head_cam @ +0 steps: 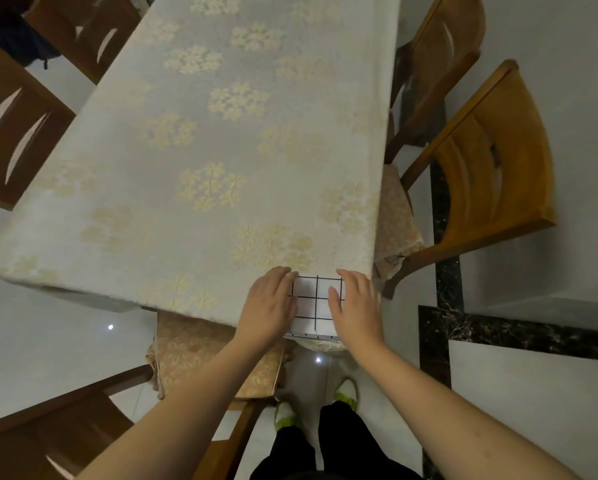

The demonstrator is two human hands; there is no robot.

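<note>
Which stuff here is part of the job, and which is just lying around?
In the job: left hand and right hand, both flat on the grid-lined sheet.
Lying about: floral tablecloth, wooden chairs, seat cushion.

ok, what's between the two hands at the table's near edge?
Head view: only a white sheet with black grid lines; the left hand and right hand rest flat on its two sides.

Tablecloth (221,150) is matt woven cloth w/ raised floral pattern; the grid sheet (320,299) looks smooth & matt, cloth or paper, can't tell which. The chair (481,161) is varnished wood, semi-gloss, w/ a patterned cloth seat cushion (396,220). The floor (533,393) is glossy tile.
</note>
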